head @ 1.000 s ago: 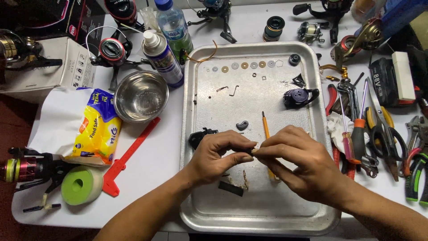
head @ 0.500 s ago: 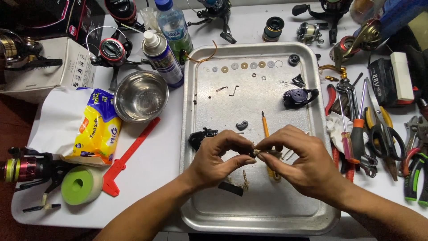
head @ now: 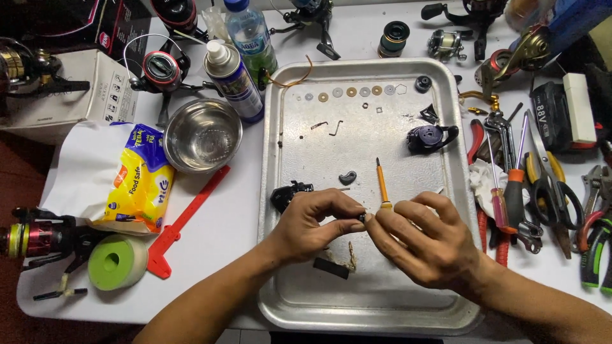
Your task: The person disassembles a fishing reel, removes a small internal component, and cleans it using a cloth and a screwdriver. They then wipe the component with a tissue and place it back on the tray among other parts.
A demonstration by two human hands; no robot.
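Both hands have shifted a little since the earlier frames: they sit slightly lower over the tray, and the small yellow-handled screwdriver (head: 382,186) now stands clear of the fingers, its tip pointing away from the person.

Largest first: the white tabletop (head: 236,216) carries a metal tray (head: 280,191) in the middle. To its left are a steel bowl (head: 203,135), a yellow packet (head: 141,178) lying on white paper, a red plastic strip (head: 185,220), a green tape roll (head: 117,261) and a spray can (head: 233,79) with a water bottle (head: 250,38) behind it. To the right of the tray lies a heap of hand tools (head: 542,191) (pliers, scissors, screwdrivers). Fishing reels stand along the far edge and at the left.

On the tray, a row of washers (head: 350,92) lies near the far rim, with a dark reel part (head: 430,137) toward the right side and a black part (head: 287,193) just beyond the left wrist.

The left hand (head: 312,226) and the right hand (head: 424,245) meet over the middle of the tray. Left thumb and fingers are pinched narrowly on a tiny dark part (head: 361,217); the right fingers close in against it from the other side, touching the left fingertips. What exactly the part is, I cannot tell (too small).
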